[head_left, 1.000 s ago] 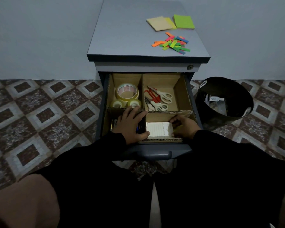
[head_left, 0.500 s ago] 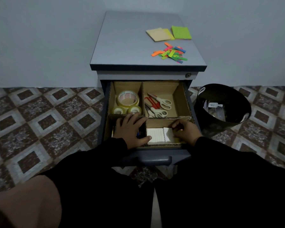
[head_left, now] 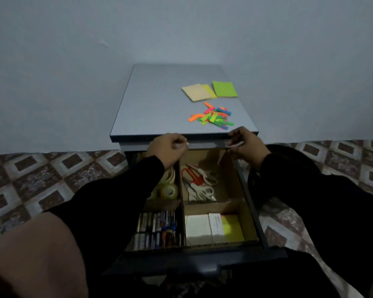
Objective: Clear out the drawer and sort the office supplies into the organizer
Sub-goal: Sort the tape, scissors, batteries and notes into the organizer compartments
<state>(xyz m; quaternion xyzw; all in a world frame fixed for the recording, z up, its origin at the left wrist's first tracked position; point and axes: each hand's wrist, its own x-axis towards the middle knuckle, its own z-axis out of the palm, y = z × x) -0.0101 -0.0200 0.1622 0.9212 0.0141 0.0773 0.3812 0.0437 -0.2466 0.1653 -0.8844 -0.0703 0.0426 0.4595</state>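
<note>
Both hands, left hand point(head_left: 168, 147) and right hand point(head_left: 246, 143), hover loosely curled and empty just below the sticky flags point(head_left: 212, 117) on the counter point(head_left: 159, 104), right nearer.

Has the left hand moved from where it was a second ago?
Yes. The left hand has gone from the front compartments of the cardboard organizer up to the cabinet top's front edge.

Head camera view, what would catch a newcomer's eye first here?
The bright neon sticky flags scattered on the grey cabinet top, beside the green sticky notes. Below, both hands are raised at the back of the cardboard organizer, above red-handled scissors.
</note>
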